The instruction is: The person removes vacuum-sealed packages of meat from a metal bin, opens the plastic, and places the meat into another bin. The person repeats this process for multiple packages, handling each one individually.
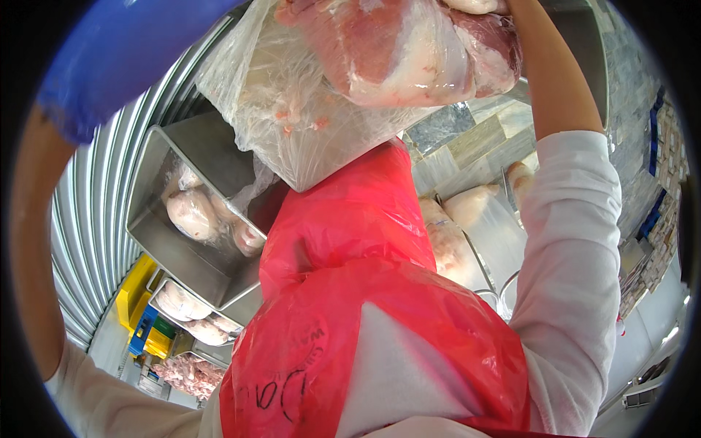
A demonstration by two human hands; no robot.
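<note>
Meat bag (365, 80) raised overhead; steel bin (182, 255) rim just beside.

Meat bag (350, 80) above — tray (157, 219) left

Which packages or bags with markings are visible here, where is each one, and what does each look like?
Clear plastic bag: top centre, held up, crumpled, with raw pink meat inside.
Red plastic apron: centre and bottom, glossy, with black handwriting and faint print low on the left.
Wrapped meat pieces: left, in a steel tray, pale under clear film.
Yellow and blue crates: lower left.
</note>
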